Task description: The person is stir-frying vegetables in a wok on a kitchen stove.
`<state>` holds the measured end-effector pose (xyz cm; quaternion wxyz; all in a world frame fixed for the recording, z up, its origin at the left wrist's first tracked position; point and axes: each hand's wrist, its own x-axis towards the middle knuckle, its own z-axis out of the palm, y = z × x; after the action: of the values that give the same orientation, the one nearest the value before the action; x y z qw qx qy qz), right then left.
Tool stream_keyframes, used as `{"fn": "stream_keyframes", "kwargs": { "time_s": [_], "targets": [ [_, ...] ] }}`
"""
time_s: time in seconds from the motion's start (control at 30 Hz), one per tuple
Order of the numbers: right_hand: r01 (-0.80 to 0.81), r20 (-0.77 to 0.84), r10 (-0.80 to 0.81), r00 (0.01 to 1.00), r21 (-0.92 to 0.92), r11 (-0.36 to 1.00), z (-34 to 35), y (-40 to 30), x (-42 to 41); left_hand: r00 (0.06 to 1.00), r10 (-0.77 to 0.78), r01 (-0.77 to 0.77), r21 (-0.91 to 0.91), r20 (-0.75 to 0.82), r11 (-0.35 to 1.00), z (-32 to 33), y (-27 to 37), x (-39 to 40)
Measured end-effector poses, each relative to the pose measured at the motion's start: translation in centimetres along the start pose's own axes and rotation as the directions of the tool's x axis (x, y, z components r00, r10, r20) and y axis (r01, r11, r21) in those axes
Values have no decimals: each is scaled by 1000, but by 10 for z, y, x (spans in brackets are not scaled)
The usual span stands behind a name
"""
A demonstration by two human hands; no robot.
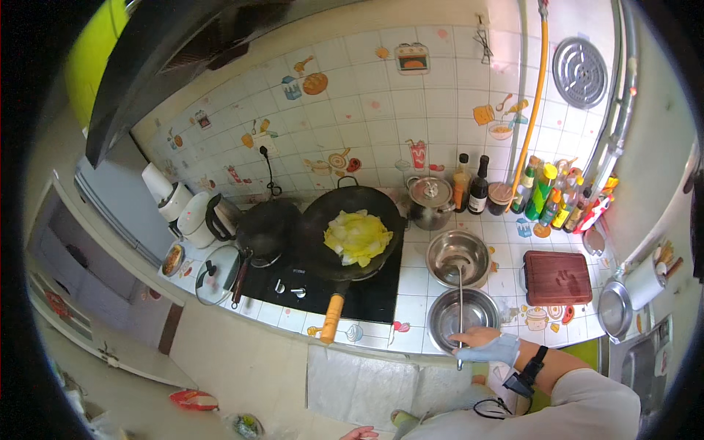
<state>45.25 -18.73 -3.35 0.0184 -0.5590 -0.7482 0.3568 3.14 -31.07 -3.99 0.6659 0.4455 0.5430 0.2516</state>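
Observation:
My right hand (484, 345), in a pale blue partial glove and with a black strap at the wrist, grips the handle of a metal ladle (461, 291). The ladle's head rests in the rear steel bowl (436, 250), and its handle crosses the front steel bowl (438, 324). Low at the bottom edge, only the fingers of my left hand (360, 433) show, apart from any object. A wok (316, 220) with a wooden handle (331, 319) stands on the black gas hob (357, 302), holding pale green cabbage leaves (358, 239).
Left of the wok sit a smaller black pan (267, 231), a glass lid (219, 280) and a kettle (224, 217). Behind the bowls are a lidded steel pot (430, 203) and several bottles (478, 190). A brown cutting board (558, 278) lies at right, near a sink (643, 357).

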Motion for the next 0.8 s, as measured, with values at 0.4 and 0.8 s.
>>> {"fn": "stream_keyframes", "kwargs": {
  "time_s": [0.4,0.8],
  "targets": [
    [-310,-432,471,769,394,866,12,5,-4,989,144,-146,-30,-42,989,-73,42,56],
    [-108,-485,213,848,236,966,-99,-63,-4,979,-40,170,-682,202,712,-64,165,203]
  ]
}}
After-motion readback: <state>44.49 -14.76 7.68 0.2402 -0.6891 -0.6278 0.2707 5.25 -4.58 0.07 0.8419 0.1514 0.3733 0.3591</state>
